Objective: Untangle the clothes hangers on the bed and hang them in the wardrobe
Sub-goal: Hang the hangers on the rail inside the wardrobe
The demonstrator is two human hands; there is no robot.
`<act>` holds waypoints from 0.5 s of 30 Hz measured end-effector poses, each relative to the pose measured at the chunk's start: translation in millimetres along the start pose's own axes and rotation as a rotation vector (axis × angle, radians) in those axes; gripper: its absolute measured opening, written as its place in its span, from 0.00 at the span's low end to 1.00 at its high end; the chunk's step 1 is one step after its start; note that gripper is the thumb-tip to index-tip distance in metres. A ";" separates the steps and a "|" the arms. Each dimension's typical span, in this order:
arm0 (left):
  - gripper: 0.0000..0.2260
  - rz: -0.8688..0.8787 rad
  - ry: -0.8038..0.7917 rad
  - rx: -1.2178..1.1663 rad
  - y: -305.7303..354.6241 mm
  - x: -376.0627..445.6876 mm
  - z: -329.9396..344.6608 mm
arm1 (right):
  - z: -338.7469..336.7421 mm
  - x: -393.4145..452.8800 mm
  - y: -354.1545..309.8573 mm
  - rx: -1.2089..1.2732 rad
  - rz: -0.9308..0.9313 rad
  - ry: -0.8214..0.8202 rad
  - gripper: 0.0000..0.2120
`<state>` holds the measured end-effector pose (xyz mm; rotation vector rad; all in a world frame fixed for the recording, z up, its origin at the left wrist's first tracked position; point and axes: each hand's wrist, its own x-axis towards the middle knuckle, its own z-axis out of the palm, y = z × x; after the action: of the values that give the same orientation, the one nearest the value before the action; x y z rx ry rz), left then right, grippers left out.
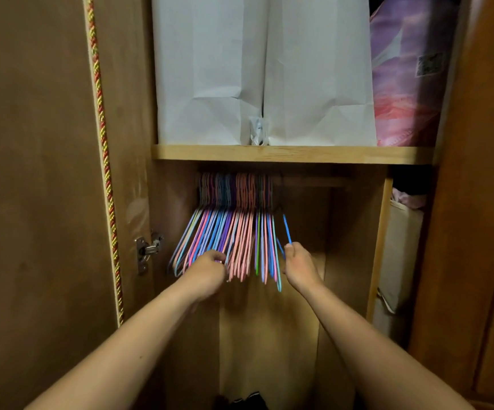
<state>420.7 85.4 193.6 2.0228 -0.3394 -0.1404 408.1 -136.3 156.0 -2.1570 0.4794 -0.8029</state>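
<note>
Both arms are reaching into the wardrobe [62, 143], mid-frame. The hangers [233, 229] are dangling in a tight, colourful row from the rail [307, 182] under the shelf [293, 153]. The left hand [210, 266] is curling into the bunch's lower ends, apparently gripping a few; the right hand [299, 263] is pinching a blue hanger [287, 229] at the row's right edge. They're looking thin, light, stiff and prone to snagging, so gripping the lower corner seems wise.

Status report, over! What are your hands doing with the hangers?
Left hand gripping the hung hangers near their bottoms. Right hand pinching a blue hanger, apart at the row's right end. Rail's right side looks free.
</note>
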 end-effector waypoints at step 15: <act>0.10 -0.054 -0.003 -0.067 -25.1 -15.9 -5.0 | -3.3 -25.9 -18.4 -0.224 -0.056 0.133 0.25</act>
<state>411.2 105.1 172.9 1.9660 -0.2788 -0.1859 388.3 -111.9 161.8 -2.3404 0.6043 -0.9670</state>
